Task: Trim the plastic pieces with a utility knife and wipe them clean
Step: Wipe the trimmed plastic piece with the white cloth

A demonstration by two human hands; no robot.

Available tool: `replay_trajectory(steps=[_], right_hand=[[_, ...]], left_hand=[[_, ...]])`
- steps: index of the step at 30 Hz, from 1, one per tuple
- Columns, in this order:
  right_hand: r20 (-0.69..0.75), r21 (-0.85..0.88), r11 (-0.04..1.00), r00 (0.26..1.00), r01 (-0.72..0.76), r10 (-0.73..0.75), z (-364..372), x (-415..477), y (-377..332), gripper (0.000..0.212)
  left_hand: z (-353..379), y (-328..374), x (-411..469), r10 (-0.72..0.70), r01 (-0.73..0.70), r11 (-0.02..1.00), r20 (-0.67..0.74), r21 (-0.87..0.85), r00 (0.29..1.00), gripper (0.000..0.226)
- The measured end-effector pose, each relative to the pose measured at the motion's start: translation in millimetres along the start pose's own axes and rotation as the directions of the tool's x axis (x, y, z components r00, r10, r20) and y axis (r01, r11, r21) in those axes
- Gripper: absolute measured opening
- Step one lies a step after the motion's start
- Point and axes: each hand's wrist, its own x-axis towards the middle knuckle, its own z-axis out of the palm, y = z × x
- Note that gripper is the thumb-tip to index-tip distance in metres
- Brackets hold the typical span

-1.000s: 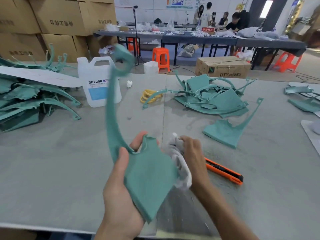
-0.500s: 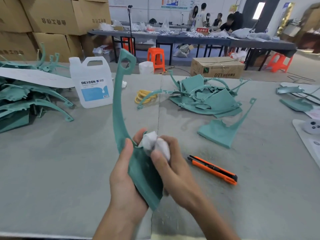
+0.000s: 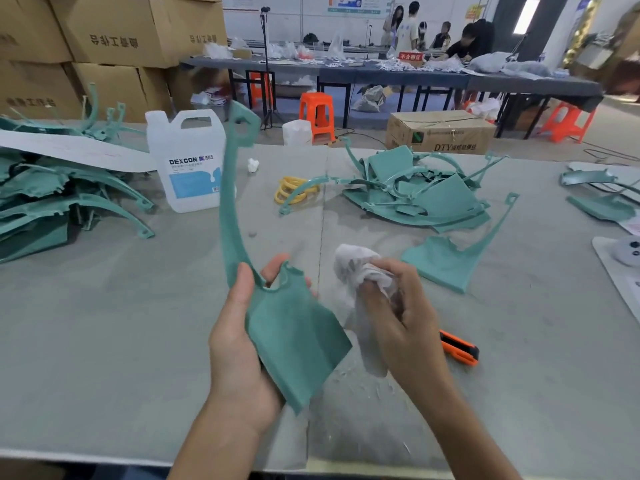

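Note:
My left hand (image 3: 239,341) grips a green plastic piece (image 3: 294,334) by its flat panel, with its long curved arm rising toward the jug. My right hand (image 3: 398,317) holds a crumpled white cloth (image 3: 360,268) just right of the piece, a small gap between them. An orange utility knife (image 3: 460,351) lies on the grey table (image 3: 104,323) behind my right wrist, partly hidden. One more green piece (image 3: 446,265) lies flat to the right.
A white DEXCON jug (image 3: 190,161) stands left of centre. Piles of green pieces lie at the far left (image 3: 52,199) and centre back (image 3: 415,192). Yellow bands (image 3: 292,190) sit between them. Plastic shavings (image 3: 363,379) litter the table near me. People work at a far table.
My right hand has drawn the cloth off the piece and moved right. My left hand has turned the piece so its flat panel faces me again.

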Motion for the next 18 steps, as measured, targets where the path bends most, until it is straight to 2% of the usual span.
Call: replay_trajectory(steps=[2, 4, 5, 7, 9, 10, 12, 13, 15, 17, 18], right_hand=[[0.143, 0.042, 0.989, 0.979, 0.139, -0.144, 8.5, -16.2, -17.6, 0.023], [0.348, 0.014, 0.960, 0.899, 0.279, -0.266, 24.4, -35.9, -20.9, 0.035], [0.392, -0.043, 0.935, 0.866, 0.352, -0.309, 29.5, -40.3, -15.5, 0.039], [0.330, -0.165, 0.918, 0.897, 0.361, -0.293, 30.0, -36.3, 2.3, 0.038], [0.235, -0.234, 0.942, 0.954, 0.239, -0.184, 26.5, -26.0, 16.5, 0.039], [0.203, -0.222, 0.962, 0.972, 0.161, -0.116, 26.3, -22.3, 20.3, 0.038], [0.140, -0.086, 0.996, 0.990, 0.032, -0.020, 27.8, -20.6, 19.7, 0.036], [0.114, -0.017, 1.000, 0.993, 0.016, -0.014, 28.8, -21.4, 15.1, 0.034], [0.143, 0.013, 0.990, 0.980, 0.139, -0.139, 30.5, -25.2, -1.3, 0.034], [0.265, -0.009, 0.956, 0.922, 0.293, -0.281, 35.4, -26.2, -16.0, 0.034], [0.309, -0.031, 0.946, 0.903, 0.322, -0.297, 38.3, -23.1, -20.7, 0.035]], left_hand=[[4.3, -7.8, 0.5, -0.041, 0.042, 0.998, 0.020, -0.047, 0.999, 0.050], [8.1, -15.0, 1.8, -0.071, 0.072, 0.994, 0.014, -0.085, 0.997, 0.054], [9.1, -17.4, 2.5, -0.089, 0.090, 0.991, 0.008, -0.103, 0.996, 0.059], [8.6, -20.9, 1.8, -0.116, 0.114, 0.988, -0.005, -0.103, 0.993, 0.072], [7.7, -22.0, -2.3, -0.139, 0.141, 0.986, 0.027, -0.084, 0.990, 0.075], [7.2, -21.8, -4.0, -0.147, 0.149, 0.987, 0.039, -0.059, 0.988, 0.072], [5.8, -21.9, -3.6, -0.169, 0.170, 0.985, 0.031, -0.026, 0.985, 0.068], [5.1, -22.3, -2.7, -0.170, 0.171, 0.985, 0.026, -0.029, 0.985, 0.070], [6.3, -23.9, -3.5, -0.180, 0.187, 0.975, 0.065, -0.119, 0.981, 0.067], [8.0, -27.0, -6.3, -0.169, 0.187, 0.962, 0.104, -0.197, 0.980, 0.052], [6.9, -28.1, -6.7, -0.149, 0.170, 0.967, 0.119, -0.188, 0.982, 0.047]])
